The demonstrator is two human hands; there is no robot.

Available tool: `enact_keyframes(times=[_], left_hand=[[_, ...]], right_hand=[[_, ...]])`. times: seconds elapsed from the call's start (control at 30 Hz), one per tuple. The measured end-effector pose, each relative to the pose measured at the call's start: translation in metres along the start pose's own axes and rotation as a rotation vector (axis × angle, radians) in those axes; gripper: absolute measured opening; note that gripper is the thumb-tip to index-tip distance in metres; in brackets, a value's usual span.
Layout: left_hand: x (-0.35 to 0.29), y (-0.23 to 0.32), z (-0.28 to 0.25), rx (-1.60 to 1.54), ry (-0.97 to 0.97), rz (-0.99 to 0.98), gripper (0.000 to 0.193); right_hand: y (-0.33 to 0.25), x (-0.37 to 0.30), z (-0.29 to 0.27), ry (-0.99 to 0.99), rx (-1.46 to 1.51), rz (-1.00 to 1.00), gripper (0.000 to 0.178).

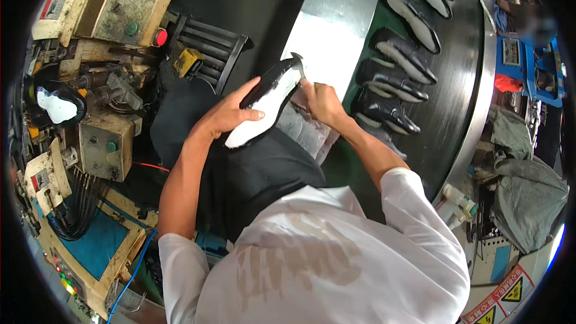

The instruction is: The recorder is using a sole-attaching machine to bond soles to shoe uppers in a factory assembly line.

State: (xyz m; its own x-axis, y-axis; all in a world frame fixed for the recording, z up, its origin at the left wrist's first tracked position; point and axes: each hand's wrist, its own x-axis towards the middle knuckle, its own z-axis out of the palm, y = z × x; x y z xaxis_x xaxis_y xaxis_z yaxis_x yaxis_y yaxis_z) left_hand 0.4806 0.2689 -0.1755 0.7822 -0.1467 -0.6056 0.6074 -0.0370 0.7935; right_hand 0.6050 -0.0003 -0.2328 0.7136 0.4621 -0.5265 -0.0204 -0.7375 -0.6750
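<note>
My left hand (231,114) grips the black shoe (267,105); my right hand (321,101), at three o'clock, seemingly pinches its toe.

The left hand (231,114) holds a black shoe (267,105) sole-up, the right hand (321,101) grips its toe end. Beside them, more shoes (393,81) lie on a conveyor (456,102).

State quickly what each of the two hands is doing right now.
Left hand: closed around the black shoe, sole up.
Right hand: closed, gripping the shoe's far end; any tool cannot be told.
</note>
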Motion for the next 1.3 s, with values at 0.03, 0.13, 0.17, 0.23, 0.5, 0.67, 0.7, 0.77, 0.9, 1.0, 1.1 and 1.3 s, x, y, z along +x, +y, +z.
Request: enact_keyframes(times=[0.03, 0.13, 0.17, 0.23, 0.5, 0.67, 0.7, 0.77, 0.9, 1.0, 1.1, 1.3], left_hand=[[0.003, -0.002, -0.008, 0.0, 0.011, 0.013, 0.1], [-0.011, 0.013, -0.001, -0.182, -0.042, -0.103, 0.099], [-0.007, 0.014, 0.001, -0.117, -0.016, -0.066, 0.099], [-0.01, 0.007, 0.004, -0.071, -0.006, -0.039, 0.1], [-0.006, 0.003, 0.004, -0.077, -0.006, -0.019, 0.096], [-0.011, 0.006, -0.003, -0.221, -0.037, -0.076, 0.094], [-0.004, 0.004, -0.007, -0.215, -0.048, -0.046, 0.093], [-0.002, -0.002, -0.002, -0.158, -0.033, -0.009, 0.093], [-0.018, 0.005, 0.002, -0.102, 0.064, -0.002, 0.096], [-0.027, -0.012, 0.012, 0.107, 0.256, 0.247, 0.095], [-0.076, 0.005, 0.03, 0.26, 0.484, 0.315, 0.097], [-0.147, 0.024, 0.062, 0.333, 0.792, 0.333, 0.094]], right_hand=[[-0.024, 0.0, -0.02, 0.033, -0.003, -0.11, 0.043], [-0.063, -0.025, -0.047, 0.24, 0.461, -0.132, 0.041], [-0.057, -0.019, -0.037, 0.32, 0.346, -0.22, 0.05], [0.003, 0.001, 0.006, 0.338, -0.29, -0.393, 0.064], [0.011, 0.01, 0.008, 0.395, -0.445, -0.409, 0.057], [-0.045, -0.012, -0.032, 0.225, 0.074, -0.13, 0.056], [-0.055, -0.013, -0.032, 0.333, 0.308, -0.221, 0.058], [-0.003, -0.008, 0.023, 0.368, 0.19, -0.148, 0.059], [-0.005, -0.006, 0.003, 0.173, -0.021, 0.012, 0.067], [0.088, 0.004, 0.017, 0.445, -0.585, -0.359, 0.062], [0.041, -0.018, -0.001, 0.288, -0.595, 0.041, 0.052], [-0.14, -0.039, -0.006, -0.19, 0.929, -0.276, 0.08]])
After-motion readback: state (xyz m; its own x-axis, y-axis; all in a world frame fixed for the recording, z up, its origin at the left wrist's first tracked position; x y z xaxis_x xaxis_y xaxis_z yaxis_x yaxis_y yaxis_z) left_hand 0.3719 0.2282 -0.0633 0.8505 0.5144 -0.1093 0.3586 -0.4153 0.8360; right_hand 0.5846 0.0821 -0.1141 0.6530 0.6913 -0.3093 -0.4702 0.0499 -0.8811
